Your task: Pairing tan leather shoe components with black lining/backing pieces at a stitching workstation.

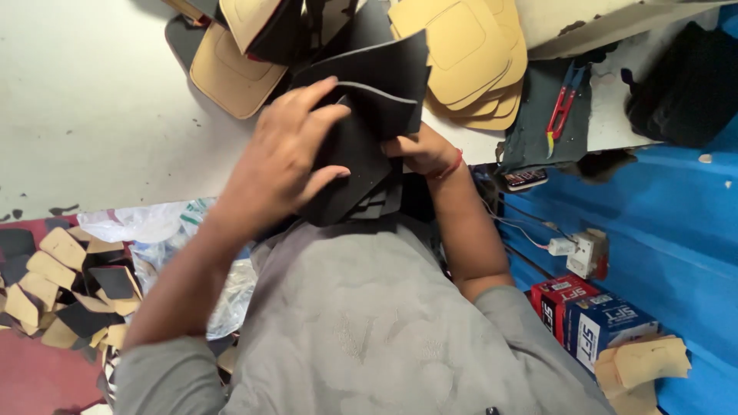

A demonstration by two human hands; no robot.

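Both hands are up at the edge of a pale, scuffed worktable (92,107), busy with a stack of dark, matte foam sheets (369,115). The left hand (280,157) lies flat-fingered over the top sheet, its fingers spread and pressing the soft black material down, thumb curled round the lower edge. The right hand (419,150), a red thread at the wrist, is closed on the stack's side from underneath, pinching several thin, curved layers together. Behind the stack sit tan, rounded-square pads (469,46) with a stitched-looking inset outline. Red-handled snips (563,104) rest on a dark cloth to the right. Down on the left, a heap of tan and black offcuts (61,288) covers the floor.
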